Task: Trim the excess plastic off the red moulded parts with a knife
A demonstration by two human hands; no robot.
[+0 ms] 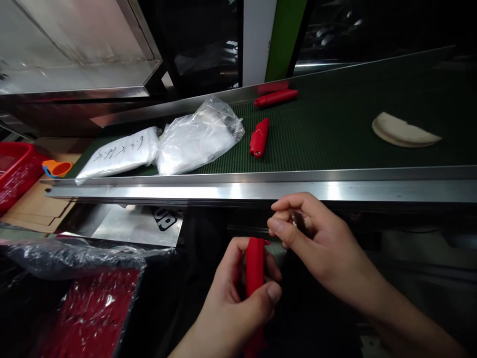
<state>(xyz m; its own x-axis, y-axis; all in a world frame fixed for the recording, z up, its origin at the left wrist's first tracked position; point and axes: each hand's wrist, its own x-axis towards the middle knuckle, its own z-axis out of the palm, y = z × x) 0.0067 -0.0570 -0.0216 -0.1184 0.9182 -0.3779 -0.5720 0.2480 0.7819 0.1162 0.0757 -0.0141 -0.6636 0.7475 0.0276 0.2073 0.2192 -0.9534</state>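
Note:
My left hand (242, 293) is wrapped round a long red plastic part (255, 268), held upright below the conveyor's metal edge. To its upper right, my right hand (316, 238) has its fingers curled round a small dark metallic object (299, 222), too small and shaded to name. The two hands are apart. On the green conveyor belt (320, 134) beyond them lie two more red parts, one (260, 138) nearer and one (276, 98) by the far rail.
White plastic bags (197, 141) lie on the belt's left part, and a pale half-round piece (404, 132) on its right. The metal rail (223, 190) runs across in front. At left are a red basket (18, 171), an orange scoop (57, 167) and a plastic-lined box of red parts (93, 308).

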